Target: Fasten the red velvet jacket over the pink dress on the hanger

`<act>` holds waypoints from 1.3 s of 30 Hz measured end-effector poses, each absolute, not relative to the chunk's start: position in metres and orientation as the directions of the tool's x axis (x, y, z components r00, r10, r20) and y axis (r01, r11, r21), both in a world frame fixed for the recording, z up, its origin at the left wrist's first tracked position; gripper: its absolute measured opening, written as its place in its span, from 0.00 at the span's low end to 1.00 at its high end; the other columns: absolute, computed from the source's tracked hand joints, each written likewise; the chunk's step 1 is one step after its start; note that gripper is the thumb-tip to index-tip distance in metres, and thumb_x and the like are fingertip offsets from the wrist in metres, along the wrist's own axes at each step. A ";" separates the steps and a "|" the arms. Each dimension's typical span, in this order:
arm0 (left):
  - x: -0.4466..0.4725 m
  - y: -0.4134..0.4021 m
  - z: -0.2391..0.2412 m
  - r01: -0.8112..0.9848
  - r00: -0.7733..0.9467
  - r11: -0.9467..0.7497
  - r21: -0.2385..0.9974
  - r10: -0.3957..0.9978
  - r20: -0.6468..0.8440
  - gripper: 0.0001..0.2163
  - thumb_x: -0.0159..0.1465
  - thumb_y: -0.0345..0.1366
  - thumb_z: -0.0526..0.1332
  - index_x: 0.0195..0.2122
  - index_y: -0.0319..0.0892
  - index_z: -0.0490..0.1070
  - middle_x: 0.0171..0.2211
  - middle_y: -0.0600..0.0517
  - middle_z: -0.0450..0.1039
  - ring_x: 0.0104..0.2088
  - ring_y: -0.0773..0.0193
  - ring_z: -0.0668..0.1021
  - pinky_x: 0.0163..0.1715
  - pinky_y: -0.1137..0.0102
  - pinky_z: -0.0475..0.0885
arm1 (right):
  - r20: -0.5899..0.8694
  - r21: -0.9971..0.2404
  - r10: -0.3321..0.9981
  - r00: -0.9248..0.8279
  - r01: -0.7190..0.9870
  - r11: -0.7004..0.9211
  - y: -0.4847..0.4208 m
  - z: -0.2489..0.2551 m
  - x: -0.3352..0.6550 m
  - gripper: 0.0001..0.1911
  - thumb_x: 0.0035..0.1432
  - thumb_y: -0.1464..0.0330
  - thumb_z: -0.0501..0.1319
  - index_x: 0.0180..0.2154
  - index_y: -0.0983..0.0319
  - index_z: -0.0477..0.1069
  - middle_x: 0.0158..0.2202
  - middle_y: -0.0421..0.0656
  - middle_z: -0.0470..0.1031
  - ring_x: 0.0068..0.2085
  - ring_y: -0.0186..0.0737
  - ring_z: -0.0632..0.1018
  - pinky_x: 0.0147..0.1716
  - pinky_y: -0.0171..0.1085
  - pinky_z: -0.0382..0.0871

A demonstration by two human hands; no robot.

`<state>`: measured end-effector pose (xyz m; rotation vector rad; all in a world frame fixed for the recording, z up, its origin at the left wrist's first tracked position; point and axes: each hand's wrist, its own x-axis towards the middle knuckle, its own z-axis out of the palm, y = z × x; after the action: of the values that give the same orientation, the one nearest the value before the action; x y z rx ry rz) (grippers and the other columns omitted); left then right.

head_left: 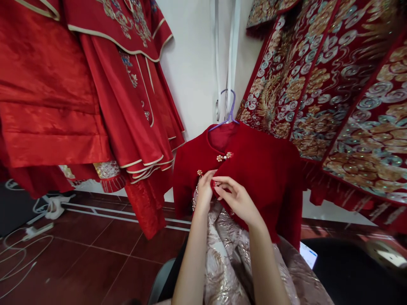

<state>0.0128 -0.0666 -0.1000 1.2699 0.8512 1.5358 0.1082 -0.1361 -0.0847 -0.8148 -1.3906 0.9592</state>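
A dark red jacket (263, 173) with a velvety look hangs from a purple hanger (233, 106) in front of me. One beaded flower-shaped clasp (224, 156) joins its front below the collar. Under that clasp, my left hand (205, 190) is closed on the jacket's front edge. My right hand (237, 197) pinches the same edge with thumb and forefinger, close against the left fingertips. Something small and red shows at the pinch, partly hidden by the fingers. Beaded trim (194, 199) dangles beside my left hand. Shiny pale fabric (219, 254) lies beneath my forearms.
Red garments (127, 106) hang along the left wall, and a heavily embroidered red-and-gold garment (318, 93) hangs on the right. White cables (22, 254) and a power strip (36, 231) lie on the tiled floor (104, 258). A lit phone (308, 255) rests at lower right.
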 end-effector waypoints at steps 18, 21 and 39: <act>-0.013 -0.045 -0.121 0.193 -0.156 -0.274 0.942 0.939 0.305 0.18 0.49 0.29 0.68 0.38 0.42 0.62 0.38 0.52 0.71 0.25 0.73 0.73 0.31 0.73 0.70 | 0.450 -0.879 0.831 0.327 -0.002 0.477 -0.093 -0.135 0.090 0.12 0.52 0.63 0.64 0.38 0.60 0.69 0.38 0.44 0.70 0.38 0.36 0.71 0.37 0.35 0.71; -0.015 -0.042 -0.125 0.173 -0.228 -0.298 0.939 0.915 0.332 0.20 0.47 0.29 0.70 0.39 0.40 0.63 0.41 0.50 0.70 0.25 0.75 0.72 0.33 0.72 0.71 | 0.440 -0.889 0.826 0.352 0.042 0.456 -0.092 -0.136 0.091 0.11 0.53 0.62 0.63 0.37 0.61 0.70 0.38 0.44 0.72 0.35 0.36 0.72 0.35 0.35 0.71; -0.023 -0.049 -0.114 -0.154 -0.139 -0.273 0.950 0.958 0.252 0.15 0.47 0.25 0.69 0.35 0.37 0.67 0.35 0.47 0.75 0.30 0.69 0.76 0.35 0.71 0.72 | 0.425 -0.897 0.830 0.361 0.046 0.440 -0.096 -0.140 0.085 0.17 0.54 0.59 0.62 0.43 0.61 0.68 0.46 0.49 0.73 0.43 0.41 0.76 0.38 0.40 0.76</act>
<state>-0.0230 -0.0486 -0.1138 1.2093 1.0252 1.5700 0.0853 -0.0957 -0.1397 -0.9990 -1.0934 0.6322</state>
